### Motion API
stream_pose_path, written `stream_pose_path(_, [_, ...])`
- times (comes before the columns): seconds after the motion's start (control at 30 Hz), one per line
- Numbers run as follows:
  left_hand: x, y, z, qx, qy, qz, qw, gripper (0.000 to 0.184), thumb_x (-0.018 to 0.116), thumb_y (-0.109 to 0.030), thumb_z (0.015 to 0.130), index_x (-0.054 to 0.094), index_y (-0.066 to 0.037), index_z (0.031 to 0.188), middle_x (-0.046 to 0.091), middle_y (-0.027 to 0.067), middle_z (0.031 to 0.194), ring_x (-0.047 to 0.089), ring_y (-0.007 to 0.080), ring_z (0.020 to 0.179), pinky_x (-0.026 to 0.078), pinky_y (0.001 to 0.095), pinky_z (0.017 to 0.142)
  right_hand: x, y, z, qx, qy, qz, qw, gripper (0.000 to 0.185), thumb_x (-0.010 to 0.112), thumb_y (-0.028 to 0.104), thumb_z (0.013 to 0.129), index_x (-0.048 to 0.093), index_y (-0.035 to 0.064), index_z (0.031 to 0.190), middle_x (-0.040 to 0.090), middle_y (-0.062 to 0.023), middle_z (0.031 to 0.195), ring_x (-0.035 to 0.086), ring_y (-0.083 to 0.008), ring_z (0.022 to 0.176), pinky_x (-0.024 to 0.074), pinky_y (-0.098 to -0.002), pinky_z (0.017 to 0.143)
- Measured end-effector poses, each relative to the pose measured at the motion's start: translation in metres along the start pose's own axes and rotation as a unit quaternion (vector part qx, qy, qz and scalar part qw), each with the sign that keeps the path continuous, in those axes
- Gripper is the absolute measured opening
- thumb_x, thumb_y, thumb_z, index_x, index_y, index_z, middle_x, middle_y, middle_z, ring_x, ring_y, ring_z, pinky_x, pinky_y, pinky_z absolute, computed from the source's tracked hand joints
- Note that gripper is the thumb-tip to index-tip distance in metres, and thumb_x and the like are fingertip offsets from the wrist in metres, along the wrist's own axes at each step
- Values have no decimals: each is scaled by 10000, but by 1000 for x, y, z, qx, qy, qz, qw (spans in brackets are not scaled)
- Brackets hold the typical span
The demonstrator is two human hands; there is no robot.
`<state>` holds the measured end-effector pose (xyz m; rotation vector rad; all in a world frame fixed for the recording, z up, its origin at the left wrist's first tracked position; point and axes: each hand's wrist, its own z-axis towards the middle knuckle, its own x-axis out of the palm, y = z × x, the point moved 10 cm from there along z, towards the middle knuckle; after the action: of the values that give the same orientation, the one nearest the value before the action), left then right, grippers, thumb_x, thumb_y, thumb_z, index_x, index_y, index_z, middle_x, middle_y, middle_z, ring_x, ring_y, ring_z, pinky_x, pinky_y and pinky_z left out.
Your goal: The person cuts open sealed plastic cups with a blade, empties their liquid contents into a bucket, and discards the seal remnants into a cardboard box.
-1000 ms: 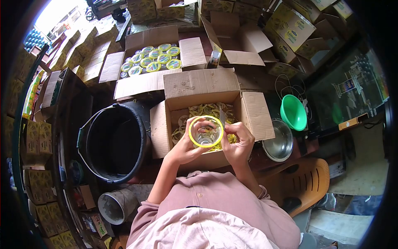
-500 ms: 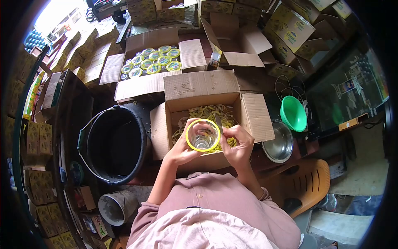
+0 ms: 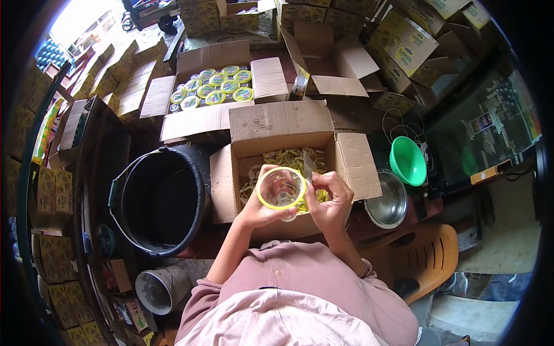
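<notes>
Wrapped round a clear cup with a yellow rim is my left hand, and the cup's mouth faces up toward the camera. My right hand pinches a thin flat blade at the right side of the cup, its tip pointing away from me. Both hands are over an open cardboard box that holds yellow-green strips. The part of the blade inside my right fingers is hidden.
A black bucket stands left of the box. On the right are a green bowl, a metal bowl and an orange chair. Behind stand a carton of yellow-lidded cups and an open carton.
The cup has shifted slightly left and tilted, so more of its base shows below the rim. The blade now stands more upright beside it.
</notes>
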<state>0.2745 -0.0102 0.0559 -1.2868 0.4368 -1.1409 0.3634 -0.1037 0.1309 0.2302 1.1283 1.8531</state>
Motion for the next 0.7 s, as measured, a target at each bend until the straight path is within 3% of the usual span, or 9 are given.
stream_pose_path(0.1, [-4, 3, 1, 21, 8, -72, 997, 698, 787, -110, 640, 351, -80, 1185, 449, 55, 1113, 464, 160, 1072, 413, 337, 884, -4, -3, -6, -1, -16, 4, 1000, 122, 649, -66, 694, 589, -24, 792, 577, -80, 705, 580, -106, 606, 462, -213, 530])
stream_pose_path(0.23, [-7, -1, -1, 32, -6, -62, 998, 649, 739, -107, 699, 350, -78, 1218, 443, 71, 1166, 440, 184, 1128, 403, 354, 914, -7, 11, -11, -34, -31, -20, 999, 120, 657, -55, 695, 589, -18, 787, 577, -75, 702, 575, -105, 591, 454, -212, 519])
stream_pose_path(0.37, [-5, -1, -1, 24, -15, -91, 995, 671, 731, -102, 709, 335, -82, 1250, 443, 75, 1168, 432, 195, 1141, 388, 363, 933, -4, 13, -16, -22, -45, -11, 999, 135, 656, -46, 693, 625, 0, 815, 581, -64, 675, 583, -141, 578, 462, -256, 540])
stream_pose_path(0.7, [-5, 7, -3, 18, 1, -79, 997, 693, 736, -54, 686, 347, -68, 1259, 441, 79, 1194, 434, 196, 1145, 385, 368, 946, 0, 22, -14, -84, -39, -53, 994, 219, 650, -63, 678, 645, 17, 882, 577, -66, 680, 585, -153, 602, 466, -257, 552])
